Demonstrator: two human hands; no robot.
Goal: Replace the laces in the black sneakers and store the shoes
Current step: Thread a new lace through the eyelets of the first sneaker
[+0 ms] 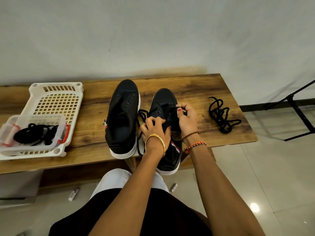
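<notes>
I take the right sneaker as my landmark: it stands on the wooden bench, toe toward the wall, heel hanging over the near edge, and both hands are on it. My left hand rests over its throat with fingers curled, apparently pinching the black lace that loops out on the sneaker's left side; my right hand sits on its right side, fingertips pinched on the lace end near the upper eyelets. Just left of this shoe stands the other sneaker, its eyelets bare, with no lace in it. Well to the right of my landmark lies a loose tangled lace on the bench. Far to its left is a white basket holding a clear box with more black laces inside. I judge the step in hand to be threading the lace through 1 shoe, with the lower eyelets seemingly done, though I cannot tell old lace from new. The next move calls for steering the lace tip cleanly into the next eyelet and pulling both sides even; the 2nd shoe and storage remain.
</notes>
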